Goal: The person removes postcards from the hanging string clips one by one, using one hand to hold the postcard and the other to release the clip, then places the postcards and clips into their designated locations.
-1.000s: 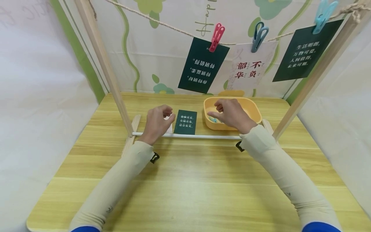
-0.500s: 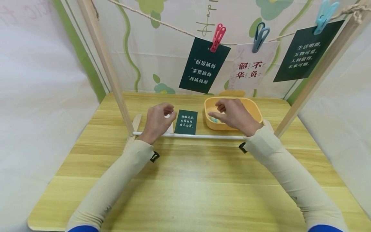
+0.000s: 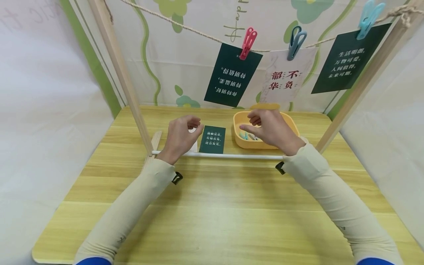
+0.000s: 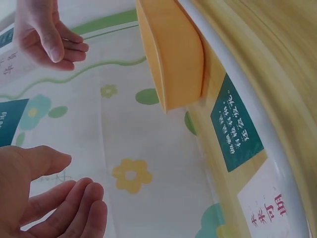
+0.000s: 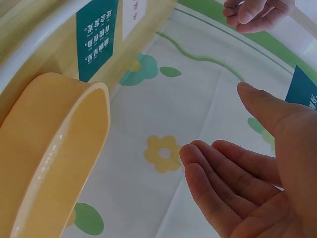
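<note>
My left hand (image 3: 181,138) hovers above a white card (image 3: 194,147) that it partly hides, beside a dark green card (image 3: 213,140) lying on the table. Its fingers are loosely bent with a gap to the thumb, and nothing is between them in the left wrist view. Over the yellow basin (image 3: 237,138) hangs my right hand (image 3: 273,130), thumb apart from relaxed fingers, holding nothing. Several small clothespins (image 3: 248,136) lie in the basin, partly hidden by that hand. On the rope (image 3: 198,32), a pink clothespin (image 3: 248,43), a grey-blue clothespin (image 3: 296,43) and a light blue clothespin (image 3: 369,20) hold cards.
A wooden frame stands around the work, with a left post (image 3: 122,70) and a right post (image 3: 367,73). A white rod (image 3: 225,156) runs low between them, under my wrists. The hanging green card (image 3: 233,75) and white printed card (image 3: 287,75) are above the basin.
My right hand has shifted slightly right over the basin, showing more of the clothespins inside. The left hand has moved only a little. Cards and rope stay as they were.
</note>
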`<control>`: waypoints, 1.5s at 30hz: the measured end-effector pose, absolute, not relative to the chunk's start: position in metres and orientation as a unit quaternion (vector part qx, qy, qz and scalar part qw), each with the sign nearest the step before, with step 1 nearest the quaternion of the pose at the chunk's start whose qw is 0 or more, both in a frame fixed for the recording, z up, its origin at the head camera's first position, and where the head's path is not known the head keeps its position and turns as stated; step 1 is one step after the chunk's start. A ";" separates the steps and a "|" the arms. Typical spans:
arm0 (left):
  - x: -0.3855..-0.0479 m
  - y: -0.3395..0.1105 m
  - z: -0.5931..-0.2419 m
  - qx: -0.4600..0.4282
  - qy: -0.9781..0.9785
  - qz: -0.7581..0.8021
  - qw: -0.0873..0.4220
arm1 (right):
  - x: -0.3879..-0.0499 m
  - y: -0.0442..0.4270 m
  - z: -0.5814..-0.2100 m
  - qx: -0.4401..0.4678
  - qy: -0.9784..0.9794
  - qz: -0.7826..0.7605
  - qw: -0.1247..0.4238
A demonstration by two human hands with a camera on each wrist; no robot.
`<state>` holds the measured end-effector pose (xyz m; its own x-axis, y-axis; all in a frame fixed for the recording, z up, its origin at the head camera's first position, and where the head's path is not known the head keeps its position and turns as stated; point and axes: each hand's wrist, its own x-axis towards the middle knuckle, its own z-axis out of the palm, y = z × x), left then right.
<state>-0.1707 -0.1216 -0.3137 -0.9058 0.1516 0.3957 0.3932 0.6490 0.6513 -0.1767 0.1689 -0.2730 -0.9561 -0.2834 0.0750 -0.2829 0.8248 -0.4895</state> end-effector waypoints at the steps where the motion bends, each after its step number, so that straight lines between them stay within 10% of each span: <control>1: -0.170 -0.121 -0.313 -0.153 -0.894 -0.391 0.155 | -0.176 0.169 -0.272 -0.148 0.955 -0.257 0.000; 45: -0.173 -0.112 -0.264 -0.169 -0.851 -0.459 0.189 | -0.159 0.167 -0.226 -0.209 0.927 -0.260 -0.168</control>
<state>-0.1735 -0.1120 -0.2640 -0.8716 0.1132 0.4769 0.4607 0.5214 0.7183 -0.1590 0.1674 -0.2259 -0.8560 -0.3005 0.4206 -0.4755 0.7770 -0.4126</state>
